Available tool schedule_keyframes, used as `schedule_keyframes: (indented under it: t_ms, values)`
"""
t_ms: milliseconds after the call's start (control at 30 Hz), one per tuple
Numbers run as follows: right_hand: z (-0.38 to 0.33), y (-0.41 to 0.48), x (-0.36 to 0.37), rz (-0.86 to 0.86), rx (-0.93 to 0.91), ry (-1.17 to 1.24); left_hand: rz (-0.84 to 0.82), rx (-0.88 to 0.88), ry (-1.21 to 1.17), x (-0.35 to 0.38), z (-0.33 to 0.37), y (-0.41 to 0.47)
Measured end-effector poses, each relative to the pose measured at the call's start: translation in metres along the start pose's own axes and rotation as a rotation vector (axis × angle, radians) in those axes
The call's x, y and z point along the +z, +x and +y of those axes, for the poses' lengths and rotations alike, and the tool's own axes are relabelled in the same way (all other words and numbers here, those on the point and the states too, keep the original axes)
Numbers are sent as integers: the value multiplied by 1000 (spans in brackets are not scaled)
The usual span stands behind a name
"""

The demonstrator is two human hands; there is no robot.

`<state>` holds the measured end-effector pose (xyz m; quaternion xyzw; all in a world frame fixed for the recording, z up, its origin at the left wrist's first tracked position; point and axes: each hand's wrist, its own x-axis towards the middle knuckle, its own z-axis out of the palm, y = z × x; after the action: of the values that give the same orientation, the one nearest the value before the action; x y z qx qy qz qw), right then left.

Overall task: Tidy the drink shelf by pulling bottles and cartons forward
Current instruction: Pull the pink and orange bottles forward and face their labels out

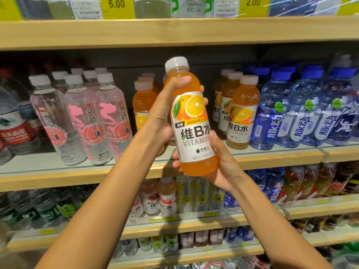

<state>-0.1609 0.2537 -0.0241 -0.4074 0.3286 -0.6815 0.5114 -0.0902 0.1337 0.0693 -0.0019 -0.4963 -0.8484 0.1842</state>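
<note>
Both my hands hold one orange vitamin drink bottle (192,121) with a white cap, upright and slightly tilted, out in front of the middle shelf (272,158). My left hand (165,117) wraps the bottle's neck and upper label from the left. Around its base, from the right and below, closes my right hand (219,164). More of the same orange bottles stand in a row on the shelf to the left (142,105) and to the right (242,113) of the held one.
Clear pink-labelled bottles (83,117) stand left of the orange ones, blue bottles (303,113) to the right, red-labelled water (13,129) at far left. Above is a wooden shelf edge (174,32) with yellow price tags. Lower shelves (174,228) hold several small bottles.
</note>
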Motion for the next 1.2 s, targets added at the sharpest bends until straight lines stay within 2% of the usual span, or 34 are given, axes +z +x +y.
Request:
schedule_keyframes:
  t_ms: [67,133,200,300,400,533,633,767,833,933,1033,1100,1200]
  values:
    - [0,3,4,-148,35,114,-219,-60,-114,-4,2,4]
    - [2,6,9,-214,52,148,-382,-95,-173,-6,0,7]
    - [4,8,12,-227,64,133,-461,-122,-186,-9,-6,9]
    - [10,6,11,-156,78,52,-455,-131,-195,-18,-17,9]
    - [12,1,8,-19,48,-61,-319,-90,-63,-28,-23,7]
    - [9,-4,8,285,-59,-360,37,46,403,-32,-22,2]
    - [6,-2,8,474,-182,-542,170,175,644,-27,-20,-2]
    - [11,3,11,833,-237,-897,318,341,750,-10,-30,-4]
    - [17,4,14,911,-270,-1043,400,358,712,1,-38,-3]
    - [24,6,17,906,-285,-1106,539,399,627,12,-44,2]
    - [22,3,17,772,-272,-1050,558,376,486,12,-40,4]
    - [15,-1,12,611,-228,-880,515,333,413,7,-34,3]
    - [4,-6,2,347,-55,-510,381,205,282,1,-22,1]
